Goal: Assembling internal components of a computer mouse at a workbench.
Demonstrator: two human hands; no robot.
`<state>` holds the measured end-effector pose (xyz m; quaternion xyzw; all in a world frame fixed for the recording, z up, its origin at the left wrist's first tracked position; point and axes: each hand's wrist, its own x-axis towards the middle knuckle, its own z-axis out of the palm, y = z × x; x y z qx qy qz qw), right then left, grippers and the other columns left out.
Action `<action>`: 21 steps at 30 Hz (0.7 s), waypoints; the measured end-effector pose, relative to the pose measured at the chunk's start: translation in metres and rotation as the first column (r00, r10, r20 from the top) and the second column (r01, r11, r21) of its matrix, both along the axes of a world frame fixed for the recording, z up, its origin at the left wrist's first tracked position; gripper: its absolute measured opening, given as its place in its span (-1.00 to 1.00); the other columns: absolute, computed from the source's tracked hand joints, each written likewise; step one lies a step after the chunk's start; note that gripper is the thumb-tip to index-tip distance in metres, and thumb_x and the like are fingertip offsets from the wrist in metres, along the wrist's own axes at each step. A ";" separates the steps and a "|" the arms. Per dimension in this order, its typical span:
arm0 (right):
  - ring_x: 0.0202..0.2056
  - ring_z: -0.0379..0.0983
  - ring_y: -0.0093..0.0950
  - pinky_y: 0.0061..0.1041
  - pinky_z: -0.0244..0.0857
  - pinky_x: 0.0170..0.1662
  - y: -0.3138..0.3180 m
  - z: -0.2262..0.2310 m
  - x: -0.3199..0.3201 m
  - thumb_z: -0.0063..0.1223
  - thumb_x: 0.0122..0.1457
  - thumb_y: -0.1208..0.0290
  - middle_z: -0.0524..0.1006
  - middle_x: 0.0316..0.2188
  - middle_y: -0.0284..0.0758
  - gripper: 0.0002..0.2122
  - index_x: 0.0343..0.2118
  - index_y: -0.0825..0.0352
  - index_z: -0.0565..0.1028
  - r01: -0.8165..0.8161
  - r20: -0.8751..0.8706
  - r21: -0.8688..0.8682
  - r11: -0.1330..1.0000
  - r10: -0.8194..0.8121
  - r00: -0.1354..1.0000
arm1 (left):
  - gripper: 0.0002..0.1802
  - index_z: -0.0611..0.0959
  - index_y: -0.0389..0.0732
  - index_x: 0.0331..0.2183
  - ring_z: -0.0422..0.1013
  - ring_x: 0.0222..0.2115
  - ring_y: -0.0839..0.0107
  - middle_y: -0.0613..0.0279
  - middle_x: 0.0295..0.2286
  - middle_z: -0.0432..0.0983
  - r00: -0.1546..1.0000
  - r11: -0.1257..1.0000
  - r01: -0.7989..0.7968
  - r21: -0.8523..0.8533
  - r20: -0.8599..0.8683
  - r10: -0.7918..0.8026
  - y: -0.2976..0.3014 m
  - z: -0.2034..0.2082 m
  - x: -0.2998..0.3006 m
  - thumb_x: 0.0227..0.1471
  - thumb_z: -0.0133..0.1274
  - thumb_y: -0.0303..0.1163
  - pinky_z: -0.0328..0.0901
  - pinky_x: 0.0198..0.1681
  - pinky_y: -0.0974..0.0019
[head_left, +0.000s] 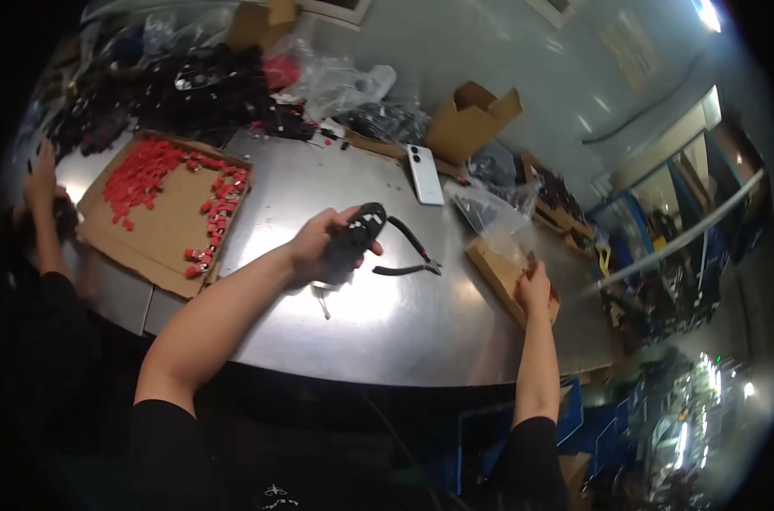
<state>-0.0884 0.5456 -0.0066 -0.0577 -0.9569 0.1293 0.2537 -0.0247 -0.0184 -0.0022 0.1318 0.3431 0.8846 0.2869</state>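
My left hand [312, 240] is wrapped round a black handheld plastic piece [361, 232] with a rounded end and small pale spots, whose exact kind I cannot make out. It is above the metal table. To its right lie black-handled cutting pliers [417, 255], their jaws pointing right. My right hand [533, 291] is at a shallow cardboard box [492, 271] on the table's right side, beside a clear plastic bag [499, 223]. Its fingers are pressed together; what they hold, if anything, is too small to name. Some red shows in the box by this hand.
A cardboard tray [161, 234] of red parts lies left. Another person's hand [42, 187] is at the far left. A white phone [425, 176] rests near the back, before an open carton [468, 128]. Dark parts [182, 94] and plastic bags [344, 85] crowd the back.
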 end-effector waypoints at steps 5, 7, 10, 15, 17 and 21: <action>-0.06 0.55 0.01 -0.09 0.42 0.03 0.011 0.008 0.006 0.20 0.19 0.39 0.61 -0.16 0.00 -0.83 -0.21 0.32 0.66 0.093 0.087 0.281 0.955 -0.121 0.989 | -0.33 0.34 -0.08 0.29 0.50 -0.43 0.31 -0.09 -0.19 0.64 0.999 0.999 -0.031 0.011 -0.032 0.031 -0.008 0.003 0.007 0.17 -0.35 -0.21 0.44 -0.29 0.25; -0.12 0.58 0.00 -0.09 0.45 -0.01 0.024 0.011 0.004 0.18 0.17 0.42 0.62 -0.23 -0.01 -0.85 -0.26 0.34 0.68 0.011 0.142 0.340 0.940 -0.063 0.988 | -0.33 0.33 -0.08 0.29 0.51 -0.43 0.31 -0.09 -0.18 0.65 0.998 1.000 -0.003 -0.012 -0.058 0.002 -0.008 0.003 0.006 0.17 -0.34 -0.20 0.45 -0.29 0.25; -0.18 0.60 -0.01 -0.10 0.45 -0.06 0.042 0.024 0.004 0.15 0.16 0.45 0.63 -0.34 -0.02 -0.83 -0.24 0.35 0.69 -0.006 0.278 0.382 0.924 -0.109 0.954 | -0.34 0.36 -0.09 0.27 0.52 -0.45 0.32 -0.07 -0.19 0.65 0.996 1.000 0.003 -0.003 -0.087 -0.004 0.001 0.006 0.000 0.16 -0.32 -0.19 0.45 -0.31 0.27; -0.29 0.63 -0.11 -0.23 0.45 -0.17 -0.074 0.053 0.034 0.10 0.14 0.49 0.62 -0.44 -0.06 -0.87 -0.30 0.39 0.62 0.044 -0.077 0.058 0.997 -0.039 0.996 | -0.30 0.31 -0.02 0.34 0.50 -0.42 0.33 -0.02 -0.18 0.64 0.995 0.998 -0.011 -0.059 -0.100 0.005 -0.001 -0.004 -0.004 0.18 -0.37 -0.19 0.42 -0.32 0.27; -0.36 0.62 -0.23 -0.34 0.44 -0.23 -0.143 0.060 0.054 0.08 0.15 0.49 0.60 -0.48 -0.10 -0.89 -0.33 0.41 0.53 -0.096 -0.186 -0.131 0.987 0.070 0.980 | -0.29 0.31 -0.03 0.34 0.51 -0.43 0.32 -0.04 -0.16 0.64 0.997 0.999 0.013 -0.031 -0.080 -0.016 -0.002 -0.006 -0.005 0.17 -0.37 -0.20 0.42 -0.33 0.26; -0.32 0.62 -0.19 -0.30 0.44 -0.19 -0.192 0.051 0.057 0.05 0.16 0.47 0.63 -0.39 -0.09 -0.86 -0.29 0.40 0.57 -0.130 -0.049 -0.146 0.981 0.124 0.991 | -0.24 0.27 -0.07 0.38 0.54 -0.41 0.28 -0.14 -0.10 0.62 1.000 0.999 0.015 0.033 -0.005 -0.015 -0.012 -0.006 0.001 0.14 -0.38 -0.21 0.45 -0.32 0.22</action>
